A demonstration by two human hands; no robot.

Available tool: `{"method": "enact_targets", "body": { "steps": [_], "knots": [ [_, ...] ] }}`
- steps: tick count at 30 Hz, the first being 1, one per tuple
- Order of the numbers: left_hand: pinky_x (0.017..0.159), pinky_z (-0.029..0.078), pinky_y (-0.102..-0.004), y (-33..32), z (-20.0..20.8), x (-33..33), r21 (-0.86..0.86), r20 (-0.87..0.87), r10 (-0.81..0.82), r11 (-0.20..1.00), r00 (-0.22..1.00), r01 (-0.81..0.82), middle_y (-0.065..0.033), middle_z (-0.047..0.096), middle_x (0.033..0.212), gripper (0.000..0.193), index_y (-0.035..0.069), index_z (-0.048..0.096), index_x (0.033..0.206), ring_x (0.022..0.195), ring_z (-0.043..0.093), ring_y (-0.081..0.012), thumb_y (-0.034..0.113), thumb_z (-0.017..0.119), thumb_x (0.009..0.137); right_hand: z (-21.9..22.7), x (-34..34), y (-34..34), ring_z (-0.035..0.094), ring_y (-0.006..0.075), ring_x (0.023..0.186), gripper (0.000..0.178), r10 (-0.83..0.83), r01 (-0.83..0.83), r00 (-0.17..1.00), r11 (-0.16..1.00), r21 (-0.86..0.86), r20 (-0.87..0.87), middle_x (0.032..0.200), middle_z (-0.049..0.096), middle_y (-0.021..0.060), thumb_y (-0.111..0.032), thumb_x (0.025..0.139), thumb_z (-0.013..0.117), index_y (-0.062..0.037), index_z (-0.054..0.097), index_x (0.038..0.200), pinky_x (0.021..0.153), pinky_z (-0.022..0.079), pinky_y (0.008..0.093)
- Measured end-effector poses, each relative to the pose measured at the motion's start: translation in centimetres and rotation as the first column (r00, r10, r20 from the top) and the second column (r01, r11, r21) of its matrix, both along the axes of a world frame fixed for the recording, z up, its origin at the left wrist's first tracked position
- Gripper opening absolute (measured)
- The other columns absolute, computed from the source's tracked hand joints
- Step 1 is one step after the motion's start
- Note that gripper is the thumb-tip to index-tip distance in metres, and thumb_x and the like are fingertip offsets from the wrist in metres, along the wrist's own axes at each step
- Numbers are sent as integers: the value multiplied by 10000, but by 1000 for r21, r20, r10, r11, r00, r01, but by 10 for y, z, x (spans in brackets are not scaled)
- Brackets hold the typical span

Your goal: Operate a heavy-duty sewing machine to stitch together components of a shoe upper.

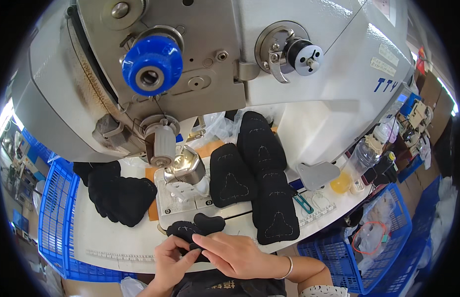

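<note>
At the table's front edge my left hand point(171, 258) is closed, thumb and fingers pinching a black fabric piece point(181, 229) with pale stitch marks. My right hand point(239, 255) lies across from it, fingers closed on the same piece; a bracelet circles that wrist. A small rounded black flap point(210, 223) stands out from the held piece toward the machine. Just beyond is the sewing machine's metal presser area point(186, 171). To its right lie black padded pieces point(232, 180) with light stitched outlines, some overlapping in a long stack point(275, 210).
A pile of black pieces point(122, 198) lies left on the white table point(101, 237). The sewing machine head point(205, 54) hangs overhead. Teal thread snips point(303, 203) and a clear bottle point(364, 156) sit to the right. Blue baskets flank the table, left point(54, 218) and right point(334, 265).
</note>
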State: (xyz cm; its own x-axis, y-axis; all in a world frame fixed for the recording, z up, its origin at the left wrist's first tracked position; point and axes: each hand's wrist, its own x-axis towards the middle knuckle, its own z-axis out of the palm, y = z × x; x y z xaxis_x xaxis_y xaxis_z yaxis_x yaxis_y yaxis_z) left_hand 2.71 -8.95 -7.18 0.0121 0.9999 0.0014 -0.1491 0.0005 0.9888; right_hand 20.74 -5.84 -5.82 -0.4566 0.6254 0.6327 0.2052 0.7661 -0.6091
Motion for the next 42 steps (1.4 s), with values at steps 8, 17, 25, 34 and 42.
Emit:
{"method": "enact_targets", "body": {
  "steps": [8, 17, 25, 34, 42],
  "knots": [
    [596, 389, -202, -14, 11, 7, 192, -227, 157, 975, 961, -114, -35, 543, 729, 164, 8, 524, 725, 665, 487, -68, -38, 674, 676, -16, 4, -14, 575, 249, 644, 271, -46, 22, 990, 984, -179, -131, 884, 561, 121, -111, 743, 685, -32, 540, 957, 507, 454, 302],
    [800, 416, -236, -15, 31, 22, 202, 36, 149, 967, 988, -153, -145, 550, 1097, 635, -49, 124, 1359, 836, 567, -154, -21, 486, 837, -4, 0, -12, 521, 224, 565, 160, -62, 22, 974, 983, -182, -218, 732, 525, 116, -39, 703, 711, -20, 564, 760, 474, 386, 270],
    [603, 330, -136, -13, 41, 5, -112, 303, 43, 994, 952, -9, 24, 566, 869, 248, -55, 527, 1110, 700, 435, 11, 92, 478, 916, 3, -2, -7, 547, 200, 753, 111, 12, -104, 974, 911, -399, -227, 830, 573, 125, 1, 681, 673, 4, 566, 711, 675, 413, 273],
    [585, 297, -137, -10, 32, -3, 19, 397, 82, 995, 914, -97, 75, 497, 804, 214, -28, 552, 1056, 689, 369, 22, 123, 461, 934, 4, -13, -6, 501, 144, 576, 137, 61, -123, 983, 919, -375, -173, 681, 523, 78, 20, 641, 712, -12, 586, 685, 504, 373, 231],
    [667, 362, -145, -10, 35, -10, 16, 433, 68, 996, 899, -83, 37, 542, 894, 235, -19, 502, 1122, 767, 435, 6, 106, 472, 925, 1, -14, -6, 493, 136, 600, 135, 33, -123, 976, 898, -423, -213, 699, 540, 75, 22, 651, 711, 5, 588, 706, 536, 371, 221]
  ]
}}
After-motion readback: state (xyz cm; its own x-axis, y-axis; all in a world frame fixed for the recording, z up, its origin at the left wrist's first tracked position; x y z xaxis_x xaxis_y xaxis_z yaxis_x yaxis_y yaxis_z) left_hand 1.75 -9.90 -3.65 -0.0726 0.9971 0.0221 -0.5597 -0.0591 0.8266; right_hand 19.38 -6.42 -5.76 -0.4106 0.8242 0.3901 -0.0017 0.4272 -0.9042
